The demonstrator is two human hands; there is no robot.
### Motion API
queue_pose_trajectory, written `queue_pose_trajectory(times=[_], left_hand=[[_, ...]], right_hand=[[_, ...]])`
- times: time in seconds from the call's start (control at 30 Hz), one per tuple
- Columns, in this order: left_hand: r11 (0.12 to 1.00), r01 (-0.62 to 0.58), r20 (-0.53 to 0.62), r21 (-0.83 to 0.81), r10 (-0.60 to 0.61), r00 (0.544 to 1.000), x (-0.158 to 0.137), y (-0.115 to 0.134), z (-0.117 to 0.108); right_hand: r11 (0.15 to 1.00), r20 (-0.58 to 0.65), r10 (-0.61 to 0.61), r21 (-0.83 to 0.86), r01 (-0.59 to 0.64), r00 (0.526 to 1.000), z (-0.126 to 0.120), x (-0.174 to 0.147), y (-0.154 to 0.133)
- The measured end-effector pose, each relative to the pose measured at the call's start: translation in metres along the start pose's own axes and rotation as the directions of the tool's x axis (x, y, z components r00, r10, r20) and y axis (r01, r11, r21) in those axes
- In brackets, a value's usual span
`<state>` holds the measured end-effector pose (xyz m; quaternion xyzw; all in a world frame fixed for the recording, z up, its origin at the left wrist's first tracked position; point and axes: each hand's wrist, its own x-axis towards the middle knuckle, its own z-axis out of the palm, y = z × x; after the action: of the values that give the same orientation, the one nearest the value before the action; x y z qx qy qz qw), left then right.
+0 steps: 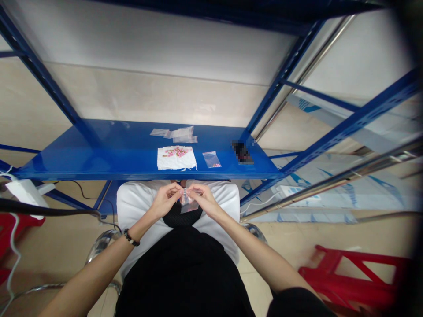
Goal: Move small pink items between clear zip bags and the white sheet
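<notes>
Over my lap, just in front of the shelf edge, a small clear plastic bag (189,206) with some pinkish bits in it is pinched by both hands. My left hand (167,199) grips its left side near the top, thumb and fingers pressed together. On the other side, my right hand (204,198) has its fingers closed on the bag's upper right. On the blue shelf ahead lies a white cloth (161,162) bearing a heap of small pink and brown pieces (176,152). To its right is another clear bag (210,158) with a few pink pieces in its lower corner.
Several flat clear bags (181,134) lie behind the cloth on the blue shelf (132,152). A dark, blurred-out object (242,152) rests at the right end. Blue posts frame both sides. A white power strip (26,193) is at left; a red stool (350,277) stands at right.
</notes>
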<state>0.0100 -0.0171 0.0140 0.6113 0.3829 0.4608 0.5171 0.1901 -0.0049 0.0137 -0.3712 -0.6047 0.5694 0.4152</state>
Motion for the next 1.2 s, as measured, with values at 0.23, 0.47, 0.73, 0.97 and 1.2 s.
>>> queue_pose_trajectory(times=[0.23, 0.47, 0.73, 0.97, 1.2], left_hand=[[0.999, -0.040, -0.121, -0.014, 0.038, 0.992, 0.003, 0.000, -0.006], [0.997, -0.063, -0.145, -0.037, 0.057, 0.988, 0.004, 0.006, -0.014], [0.997, -0.053, -0.112, -0.062, 0.045, 0.993, 0.002, 0.008, -0.007], [0.998, 0.002, -0.037, -0.064, -0.004, 0.999, 0.000, 0.004, 0.000], [0.995, 0.019, 0.001, -0.103, -0.019, 1.000, -0.002, -0.001, 0.002]], right_hand=[[0.990, -0.117, 0.050, 0.137, -0.034, 0.992, 0.001, 0.003, 0.005], [0.978, -0.128, 0.036, 0.208, -0.009, 0.991, -0.005, 0.005, 0.003], [0.992, -0.134, -0.003, 0.123, 0.019, 0.991, -0.001, 0.003, 0.001], [0.999, -0.066, -0.047, 0.019, 0.048, 0.997, 0.000, 0.001, -0.001], [0.999, 0.034, -0.029, 0.027, 0.029, 0.999, 0.004, -0.002, -0.002]])
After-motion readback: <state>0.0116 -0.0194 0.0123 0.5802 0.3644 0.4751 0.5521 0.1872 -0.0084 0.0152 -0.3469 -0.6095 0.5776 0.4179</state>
